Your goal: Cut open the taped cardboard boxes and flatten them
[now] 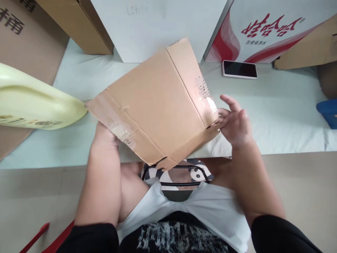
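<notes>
A flattened piece of brown cardboard (158, 98) with crease lines and taped, torn flaps is held up in front of me, tilted over the table edge. My left hand (106, 135) is under its lower left side; the fingers are hidden behind the board, but it supports the sheet there. At the right corner, my right hand (235, 123) touches the torn flap, thumb and some fingers near the edge and one finger stretched away. Whether those fingers pinch the board is partly hidden.
The table has a pale green cloth (284, 116). A phone (239, 69) lies at the back right beside a red-and-white carton (263, 31). A white box (158, 28) stands behind the cardboard. To the left is a yellow jug (34, 100); a blue object (328, 112) sits far right.
</notes>
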`<state>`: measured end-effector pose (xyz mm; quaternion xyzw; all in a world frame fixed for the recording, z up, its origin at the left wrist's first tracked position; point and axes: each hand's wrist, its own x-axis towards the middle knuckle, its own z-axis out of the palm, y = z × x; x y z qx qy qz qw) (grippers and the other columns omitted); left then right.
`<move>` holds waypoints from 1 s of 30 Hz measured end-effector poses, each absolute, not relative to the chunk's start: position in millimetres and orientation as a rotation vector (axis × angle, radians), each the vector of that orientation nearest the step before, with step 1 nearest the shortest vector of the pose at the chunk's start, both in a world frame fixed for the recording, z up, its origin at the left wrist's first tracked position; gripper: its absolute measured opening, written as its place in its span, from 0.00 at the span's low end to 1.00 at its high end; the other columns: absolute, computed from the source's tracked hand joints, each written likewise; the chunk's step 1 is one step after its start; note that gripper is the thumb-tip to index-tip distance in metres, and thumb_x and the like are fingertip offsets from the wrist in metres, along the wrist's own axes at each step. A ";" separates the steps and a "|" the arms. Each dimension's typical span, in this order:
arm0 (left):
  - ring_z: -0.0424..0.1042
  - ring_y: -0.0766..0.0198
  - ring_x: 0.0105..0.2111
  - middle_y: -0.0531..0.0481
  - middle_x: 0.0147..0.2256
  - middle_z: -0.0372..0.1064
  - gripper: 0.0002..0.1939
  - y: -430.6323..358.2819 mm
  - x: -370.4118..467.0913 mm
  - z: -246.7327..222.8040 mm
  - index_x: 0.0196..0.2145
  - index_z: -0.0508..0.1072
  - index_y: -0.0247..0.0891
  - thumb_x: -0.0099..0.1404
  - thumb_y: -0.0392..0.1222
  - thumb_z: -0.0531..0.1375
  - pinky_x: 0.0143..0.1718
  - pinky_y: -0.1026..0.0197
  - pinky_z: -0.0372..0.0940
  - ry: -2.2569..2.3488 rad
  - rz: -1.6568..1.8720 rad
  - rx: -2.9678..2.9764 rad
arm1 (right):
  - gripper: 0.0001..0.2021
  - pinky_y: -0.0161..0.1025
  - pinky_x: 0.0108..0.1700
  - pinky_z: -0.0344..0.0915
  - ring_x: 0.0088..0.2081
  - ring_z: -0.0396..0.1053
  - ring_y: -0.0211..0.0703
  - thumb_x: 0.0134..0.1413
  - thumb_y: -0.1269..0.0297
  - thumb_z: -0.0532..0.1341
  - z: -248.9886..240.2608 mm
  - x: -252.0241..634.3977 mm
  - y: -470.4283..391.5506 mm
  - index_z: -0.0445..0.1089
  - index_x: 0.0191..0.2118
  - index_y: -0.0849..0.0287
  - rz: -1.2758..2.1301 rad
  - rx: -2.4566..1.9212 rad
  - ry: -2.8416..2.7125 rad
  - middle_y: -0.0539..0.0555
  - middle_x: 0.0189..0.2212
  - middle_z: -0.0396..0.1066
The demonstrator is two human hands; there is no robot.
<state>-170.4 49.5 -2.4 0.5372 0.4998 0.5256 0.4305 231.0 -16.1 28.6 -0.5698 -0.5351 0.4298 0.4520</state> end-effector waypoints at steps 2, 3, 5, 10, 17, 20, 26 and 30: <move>0.80 0.50 0.37 0.51 0.28 0.79 0.28 48.6 -169.0 4.0 0.31 0.76 0.45 0.55 0.74 0.66 0.50 0.35 0.78 1.220 1.298 1.257 | 0.36 0.54 0.47 0.78 0.44 0.80 0.54 0.57 0.25 0.51 32.4 238.0 -14.7 0.69 0.57 0.47 1.040 -1.373 -1.290 0.59 0.49 0.80; 0.80 0.48 0.40 0.50 0.28 0.79 0.29 48.5 -167.4 7.1 0.31 0.76 0.45 0.54 0.76 0.65 0.52 0.34 0.77 1.206 1.290 1.224 | 0.35 0.54 0.52 0.77 0.49 0.80 0.55 0.55 0.26 0.55 34.0 240.0 -14.8 0.70 0.56 0.47 1.023 -1.356 -1.297 0.59 0.52 0.79; 0.80 0.45 0.46 0.49 0.28 0.78 0.32 49.1 -161.9 13.3 0.32 0.77 0.46 0.53 0.79 0.63 0.57 0.33 0.75 1.185 1.271 1.191 | 0.36 0.53 0.57 0.75 0.57 0.77 0.56 0.51 0.28 0.64 36.5 240.6 -16.5 0.70 0.57 0.48 1.067 -1.346 -1.347 0.59 0.57 0.77; 0.77 0.41 0.55 0.47 0.32 0.81 0.38 48.8 -138.5 33.7 0.44 0.78 0.46 0.51 0.81 0.63 0.62 0.33 0.72 1.122 1.260 1.165 | 0.29 0.44 0.41 0.75 0.39 0.78 0.48 0.42 0.39 0.75 40.6 230.6 -19.1 0.75 0.44 0.54 1.227 -1.470 -1.256 0.55 0.40 0.81; 0.70 0.45 0.66 0.47 0.49 0.82 0.21 31.4 -115.2 56.1 0.49 0.78 0.43 0.60 0.52 0.67 0.64 0.46 0.73 0.895 1.364 0.665 | 0.19 0.40 0.35 0.69 0.33 0.74 0.43 0.41 0.51 0.74 45.9 220.5 -12.2 0.75 0.37 0.56 1.020 -1.705 -1.140 0.51 0.32 0.79; 0.78 0.50 0.58 0.49 0.42 0.84 0.20 36.0 -113.7 53.7 0.46 0.78 0.41 0.54 0.31 0.66 0.64 0.49 0.73 1.051 1.386 0.498 | 0.26 0.43 0.39 0.74 0.37 0.77 0.46 0.41 0.41 0.73 43.5 222.7 -12.2 0.75 0.42 0.52 1.118 -1.469 -1.002 0.52 0.36 0.80; 0.76 0.56 0.59 0.50 0.45 0.84 0.11 39.2 -98.0 47.1 0.42 0.78 0.39 0.64 0.31 0.60 0.64 0.53 0.72 0.960 1.444 0.431 | 0.30 0.44 0.30 0.73 0.28 0.73 0.47 0.36 0.32 0.75 36.0 214.2 -24.9 0.71 0.35 0.51 1.405 -1.312 -0.983 0.49 0.23 0.69; 0.76 0.50 0.56 0.49 0.42 0.83 0.11 30.4 -84.6 46.4 0.40 0.78 0.42 0.58 0.40 0.67 0.57 0.48 0.75 0.804 1.302 0.527 | 0.31 0.44 0.30 0.71 0.31 0.73 0.47 0.33 0.34 0.74 47.6 219.4 -42.0 0.69 0.36 0.50 1.221 -1.470 -0.872 0.51 0.28 0.71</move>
